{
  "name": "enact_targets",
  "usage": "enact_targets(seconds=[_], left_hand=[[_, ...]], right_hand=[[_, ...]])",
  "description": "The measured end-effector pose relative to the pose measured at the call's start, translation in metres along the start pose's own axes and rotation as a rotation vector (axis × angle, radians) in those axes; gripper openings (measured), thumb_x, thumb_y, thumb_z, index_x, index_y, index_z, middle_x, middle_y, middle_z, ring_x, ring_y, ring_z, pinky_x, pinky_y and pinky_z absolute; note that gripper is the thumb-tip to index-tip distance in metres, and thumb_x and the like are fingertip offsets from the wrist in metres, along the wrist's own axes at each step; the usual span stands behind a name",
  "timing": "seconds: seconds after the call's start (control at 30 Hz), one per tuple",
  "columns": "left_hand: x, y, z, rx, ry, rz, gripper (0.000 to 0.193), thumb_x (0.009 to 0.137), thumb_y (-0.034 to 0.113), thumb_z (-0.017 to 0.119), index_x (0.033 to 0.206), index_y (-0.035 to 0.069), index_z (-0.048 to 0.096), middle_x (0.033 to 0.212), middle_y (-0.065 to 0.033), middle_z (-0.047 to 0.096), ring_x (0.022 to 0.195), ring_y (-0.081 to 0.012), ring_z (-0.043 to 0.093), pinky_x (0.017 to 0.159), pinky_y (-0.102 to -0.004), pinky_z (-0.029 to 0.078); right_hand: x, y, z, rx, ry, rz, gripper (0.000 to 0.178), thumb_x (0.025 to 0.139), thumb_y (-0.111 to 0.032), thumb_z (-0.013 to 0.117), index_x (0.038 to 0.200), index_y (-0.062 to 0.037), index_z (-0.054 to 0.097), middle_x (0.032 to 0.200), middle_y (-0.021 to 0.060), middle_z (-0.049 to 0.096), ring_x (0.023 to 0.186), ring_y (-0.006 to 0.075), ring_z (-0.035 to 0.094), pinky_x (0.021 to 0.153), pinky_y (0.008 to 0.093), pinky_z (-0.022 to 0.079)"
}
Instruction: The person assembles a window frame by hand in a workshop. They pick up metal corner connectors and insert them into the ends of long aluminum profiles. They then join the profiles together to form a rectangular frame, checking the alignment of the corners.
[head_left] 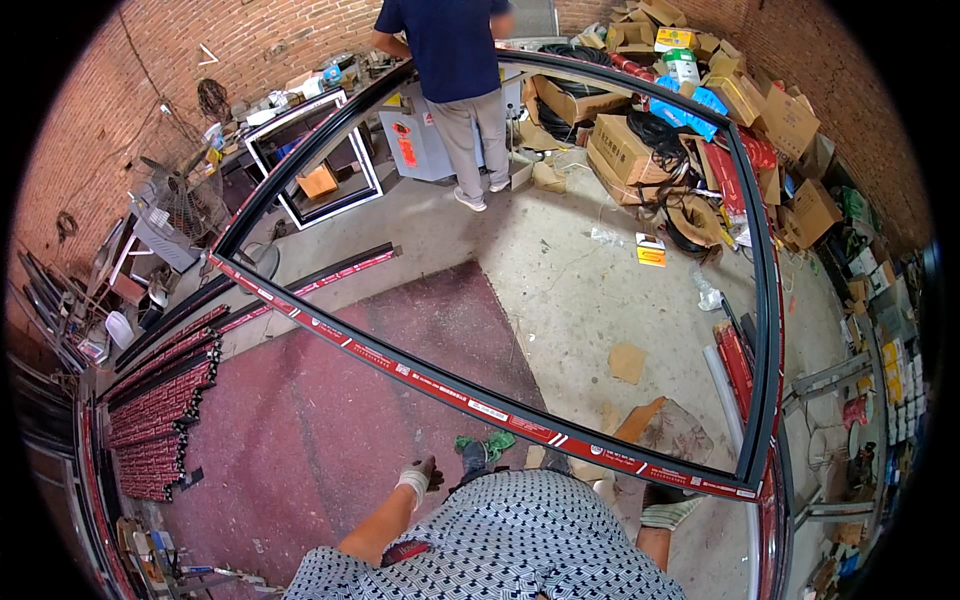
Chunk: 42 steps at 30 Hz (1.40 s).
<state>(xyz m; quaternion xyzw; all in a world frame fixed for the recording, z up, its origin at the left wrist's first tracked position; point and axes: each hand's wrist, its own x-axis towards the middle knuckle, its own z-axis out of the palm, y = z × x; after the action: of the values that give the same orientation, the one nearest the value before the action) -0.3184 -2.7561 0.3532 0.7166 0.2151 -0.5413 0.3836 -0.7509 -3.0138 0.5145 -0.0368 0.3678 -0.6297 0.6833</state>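
A large window frame [420, 380], black with red printed film along its outer edge, slants across the view in front of me. Under its near edge, close to the lower right corner, is my right hand [668, 508] in a white work glove. Its dark-coated fingers are partly hidden by the frame and appear closed on that edge. My left hand [420, 478], gloved alike, hangs free left of my body. Its fingers are loosely bent and apart, holding nothing, below the frame and over the dark red mat [340, 410].
Red-filmed profiles [165, 420] lie stacked at left. A white-edged frame [310, 160] stands behind them. Another person [450, 60] stands at the back by a grey cabinet [418, 145]. Cardboard boxes [625, 150] and coils crowd the back right; a metal rack [840, 385] stands at right.
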Motion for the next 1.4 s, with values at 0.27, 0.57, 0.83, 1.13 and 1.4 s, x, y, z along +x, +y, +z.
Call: enact_targets(seconds=[0.27, 0.57, 0.83, 1.13, 1.4], left_hand=[[0.009, 0.000, -0.001, -0.011, 0.011, -0.035, 0.037, 0.094, 0.037, 0.057, 0.111, 0.005, 0.054, 0.093, -0.0163, 0.070, 0.075, -0.0319, 0.070, 0.061, -0.0441, 0.057], [0.003, 0.002, 0.003, -0.005, 0.019, -0.014, 0.036, 0.095, 0.035, 0.056, 0.112, 0.003, 0.054, 0.092, -0.0168, 0.070, 0.074, -0.0324, 0.070, 0.060, -0.0432, 0.057], [0.007, 0.002, 0.004, -0.022, 0.015, -0.017, 0.034, 0.094, 0.035, 0.057, 0.110, 0.005, 0.055, 0.090, -0.0164, 0.070, 0.072, -0.0324, 0.070, 0.059, -0.0441, 0.057], [0.018, 0.005, 0.003, -0.048, -0.009, -0.046, 0.040, 0.092, 0.036, 0.060, 0.118, 0.008, 0.047, 0.087, -0.0146, 0.069, 0.068, -0.0311, 0.070, 0.057, -0.0440, 0.056], [0.025, 0.003, -0.001, -0.035, -0.021, -0.002, 0.050, 0.092, 0.035, 0.062, 0.126, 0.007, 0.039, 0.093, -0.0179, 0.070, 0.072, -0.0321, 0.071, 0.058, -0.0444, 0.057]], right_hand=[[0.000, -0.001, -0.001, -0.028, -0.021, -0.037, 0.071, 0.082, -0.076, 0.047, 0.119, -0.0156, 0.056, 0.111, 0.0055, 0.067, 0.097, 0.0248, 0.064, 0.094, 0.0481, 0.049], [0.008, -0.001, -0.011, -0.031, -0.037, -0.050, 0.070, 0.083, -0.076, 0.046, 0.116, -0.0156, 0.059, 0.107, 0.0060, 0.069, 0.094, 0.0255, 0.065, 0.090, 0.0489, 0.052], [-0.001, 0.000, 0.004, 0.001, -0.080, -0.053, 0.070, 0.085, -0.074, 0.046, 0.121, -0.0144, 0.057, 0.112, 0.0063, 0.067, 0.099, 0.0258, 0.064, 0.094, 0.0489, 0.050], [-0.001, -0.002, 0.003, 0.021, -0.079, -0.033, 0.071, 0.087, -0.071, 0.045, 0.131, -0.0143, 0.052, 0.122, 0.0093, 0.063, 0.108, 0.0303, 0.060, 0.100, 0.0522, 0.045], [0.001, 0.001, 0.004, 0.002, -0.068, -0.024, 0.072, 0.087, -0.071, 0.044, 0.131, -0.0144, 0.051, 0.124, 0.0093, 0.061, 0.110, 0.0305, 0.059, 0.101, 0.0527, 0.044]])
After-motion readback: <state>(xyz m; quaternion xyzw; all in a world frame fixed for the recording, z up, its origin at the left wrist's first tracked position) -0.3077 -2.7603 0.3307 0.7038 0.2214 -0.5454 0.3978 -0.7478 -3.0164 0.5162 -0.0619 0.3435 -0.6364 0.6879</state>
